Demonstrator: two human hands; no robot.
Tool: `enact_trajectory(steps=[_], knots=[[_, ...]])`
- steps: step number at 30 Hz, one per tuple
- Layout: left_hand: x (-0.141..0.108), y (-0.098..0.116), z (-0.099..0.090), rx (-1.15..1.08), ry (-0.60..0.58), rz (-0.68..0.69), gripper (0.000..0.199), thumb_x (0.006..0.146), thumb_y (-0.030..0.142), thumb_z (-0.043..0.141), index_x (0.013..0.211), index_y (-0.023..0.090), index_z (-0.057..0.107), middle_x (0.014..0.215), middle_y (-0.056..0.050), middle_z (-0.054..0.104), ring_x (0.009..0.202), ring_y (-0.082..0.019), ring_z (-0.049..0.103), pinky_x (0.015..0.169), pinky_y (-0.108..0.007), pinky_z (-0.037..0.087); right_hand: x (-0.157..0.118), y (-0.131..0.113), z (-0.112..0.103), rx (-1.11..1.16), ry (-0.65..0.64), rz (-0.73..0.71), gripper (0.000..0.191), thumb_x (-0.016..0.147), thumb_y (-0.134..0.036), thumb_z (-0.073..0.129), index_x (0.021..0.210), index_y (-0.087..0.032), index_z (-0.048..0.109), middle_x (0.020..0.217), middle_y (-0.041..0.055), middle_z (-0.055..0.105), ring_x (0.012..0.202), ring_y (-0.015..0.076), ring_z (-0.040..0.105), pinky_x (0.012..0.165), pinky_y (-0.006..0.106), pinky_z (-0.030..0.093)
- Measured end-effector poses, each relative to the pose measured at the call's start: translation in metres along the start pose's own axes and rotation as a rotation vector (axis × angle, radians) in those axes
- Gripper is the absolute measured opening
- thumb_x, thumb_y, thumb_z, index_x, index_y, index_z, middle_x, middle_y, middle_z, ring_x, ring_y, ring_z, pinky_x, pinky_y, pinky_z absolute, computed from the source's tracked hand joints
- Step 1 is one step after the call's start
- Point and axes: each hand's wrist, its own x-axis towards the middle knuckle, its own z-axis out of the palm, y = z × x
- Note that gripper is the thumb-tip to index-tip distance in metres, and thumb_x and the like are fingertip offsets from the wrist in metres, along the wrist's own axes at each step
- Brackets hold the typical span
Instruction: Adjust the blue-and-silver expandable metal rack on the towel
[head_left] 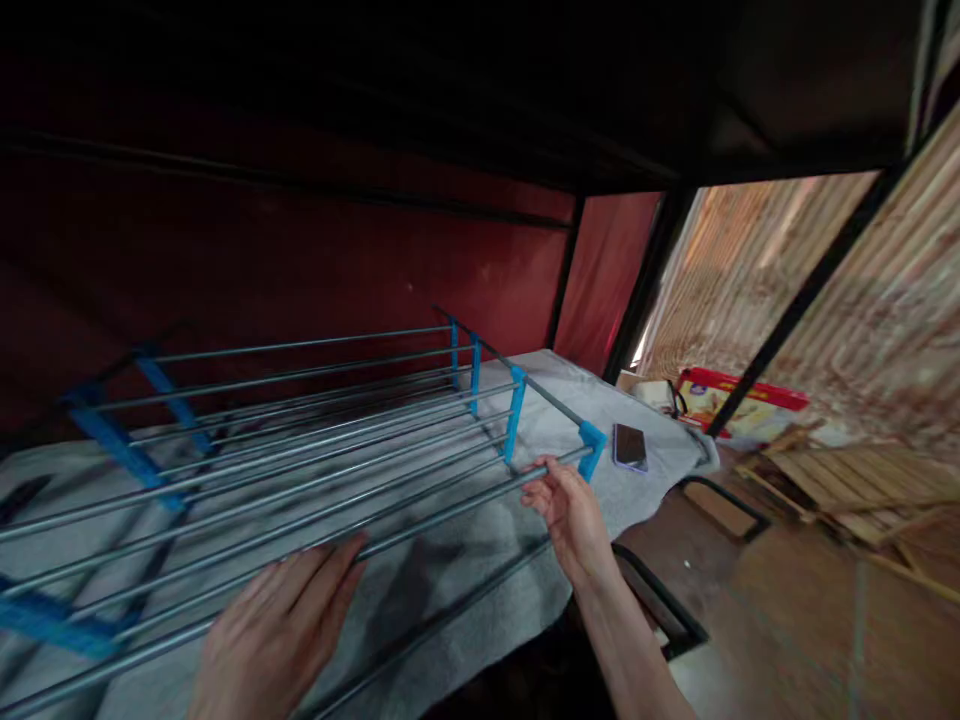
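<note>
A rack of grey metal rods [300, 455] with blue plastic brackets [514, 415] rests on a surface covered by a pale cloth [465, 620]. My left hand [281, 630] lies over the rack's near rod, its fingers together and pointing right; their undersides are hidden. Farther right, my right hand [562, 505] has its thumb and fingers round the same rod, just left of the corner bracket. A phone [629, 447] lies on the cloth beyond that corner.
Behind the rack stands a dark red panel [360, 260], with a dark frame overhead. At the right are a red and yellow box [739, 402], slatted wooden pieces [862, 480] on the floor and a corrugated wall [817, 280].
</note>
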Motion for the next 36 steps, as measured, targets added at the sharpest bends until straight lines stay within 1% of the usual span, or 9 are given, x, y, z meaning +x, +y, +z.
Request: enact_trajectory(steps=[5, 15, 20, 26, 32, 34, 36], knots=[[0.0018, -0.001, 0.0008, -0.037, -0.004, -0.026, 0.025, 0.097, 0.029, 0.049, 0.114, 0.018, 0.064, 0.091, -0.005, 0.071, 0.08, -0.019, 0.064, 0.08, -0.033, 0.045, -0.0026, -0.0005, -0.0023, -0.011, -0.01, 0.003, 0.025, 0.071, -0.038, 0.08, 0.079, -0.018, 0.067, 0.081, 0.0024, 0.07, 0.062, 0.0116, 0.064, 0.055, 0.023, 0.058], [0.0039, 0.0035, -0.0041, -0.04, -0.009, -0.023, 0.023, 0.096, 0.026, 0.05, 0.113, 0.017, 0.063, 0.091, -0.006, 0.071, 0.078, -0.019, 0.065, 0.08, -0.033, 0.045, -0.0009, 0.0004, -0.005, -0.034, -0.018, 0.014, 0.024, 0.075, -0.039, 0.077, 0.083, -0.018, 0.067, 0.08, 0.0033, 0.07, 0.064, 0.0113, 0.063, 0.056, 0.022, 0.056], [0.004, 0.0045, -0.0047, -0.041, -0.005, -0.029, 0.022, 0.097, 0.026, 0.05, 0.113, 0.018, 0.062, 0.089, -0.005, 0.071, 0.076, -0.018, 0.065, 0.078, -0.033, 0.045, -0.0018, 0.0, -0.0041, -0.025, -0.005, 0.001, 0.023, 0.075, -0.038, 0.077, 0.082, -0.018, 0.067, 0.08, 0.0027, 0.07, 0.064, 0.0111, 0.063, 0.056, 0.021, 0.055], [0.0054, 0.0047, -0.0045, -0.041, -0.013, -0.022, 0.024, 0.097, 0.026, 0.048, 0.115, 0.018, 0.062, 0.091, -0.005, 0.071, 0.079, -0.019, 0.064, 0.08, -0.034, 0.045, -0.0019, 0.0004, -0.0041, -0.016, 0.012, 0.0, 0.022, 0.075, -0.038, 0.076, 0.08, -0.019, 0.066, 0.084, 0.0018, 0.068, 0.064, 0.0113, 0.062, 0.054, 0.021, 0.054], [0.0072, 0.006, -0.006, -0.047, -0.005, -0.019, 0.023, 0.096, 0.027, 0.05, 0.114, 0.018, 0.063, 0.09, -0.005, 0.071, 0.076, -0.018, 0.065, 0.079, -0.034, 0.046, -0.0002, 0.0005, -0.0054, -0.032, 0.016, -0.007, 0.023, 0.074, -0.038, 0.077, 0.08, -0.019, 0.066, 0.085, 0.0015, 0.068, 0.064, 0.0114, 0.062, 0.054, 0.021, 0.053], [0.0075, 0.0061, -0.0066, -0.047, -0.002, -0.022, 0.024, 0.096, 0.026, 0.051, 0.115, 0.018, 0.062, 0.09, -0.005, 0.071, 0.076, -0.018, 0.065, 0.079, -0.034, 0.046, 0.0013, 0.0004, -0.0059, -0.051, 0.008, -0.002, 0.025, 0.074, -0.041, 0.076, 0.083, -0.02, 0.067, 0.081, 0.0014, 0.069, 0.064, 0.0121, 0.062, 0.054, 0.022, 0.053], [0.0081, 0.0058, -0.0074, -0.048, -0.004, -0.018, 0.025, 0.096, 0.026, 0.051, 0.116, 0.017, 0.062, 0.09, -0.005, 0.07, 0.077, -0.019, 0.064, 0.079, -0.034, 0.045, 0.0024, -0.0002, -0.0076, -0.106, -0.015, 0.027, 0.032, 0.076, -0.051, 0.07, 0.082, -0.019, 0.067, 0.071, 0.0018, 0.067, 0.059, 0.0134, 0.061, 0.052, 0.024, 0.051]])
